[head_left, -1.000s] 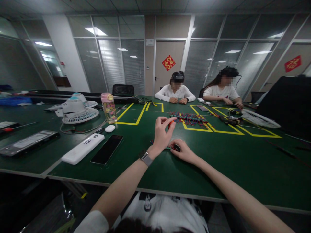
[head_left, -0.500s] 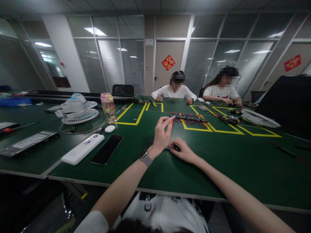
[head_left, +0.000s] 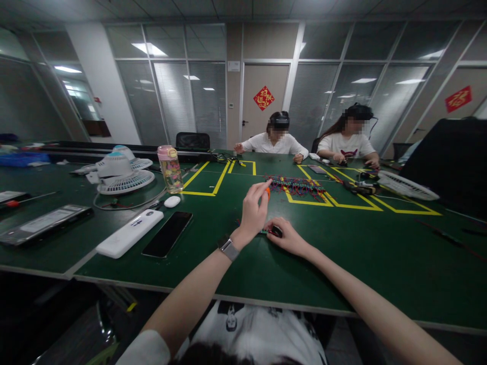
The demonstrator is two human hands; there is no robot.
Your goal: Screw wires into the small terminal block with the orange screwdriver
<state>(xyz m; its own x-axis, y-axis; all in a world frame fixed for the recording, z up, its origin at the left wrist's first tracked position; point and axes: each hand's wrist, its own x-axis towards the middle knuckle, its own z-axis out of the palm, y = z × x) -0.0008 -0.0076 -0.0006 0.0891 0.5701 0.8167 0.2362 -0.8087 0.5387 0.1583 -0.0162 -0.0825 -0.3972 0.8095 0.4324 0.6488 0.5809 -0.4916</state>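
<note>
My left hand [head_left: 253, 210], with a watch on its wrist, is raised over the green table [head_left: 342, 263] and pinches a small orange-handled tool [head_left: 268, 192] upright. My right hand [head_left: 287, 235] rests on the table just to the right, fingers closed on a small dark part [head_left: 274, 232] with coloured wires. A pile of red and blue wires [head_left: 297, 185] lies farther back inside a yellow-taped box.
A white power bank [head_left: 129, 232], a black phone [head_left: 167, 233], a white earbud case [head_left: 172, 201], a pink-lidded bottle [head_left: 170, 169] and white fans [head_left: 119, 175] lie at left. Two people sit across the table at work. Another fan [head_left: 407, 185] lies at right.
My left hand has turned the orange tool slightly, its fingers shifting round the handle. My right hand has stayed put. The person opposite has moved an arm out to the left.
</note>
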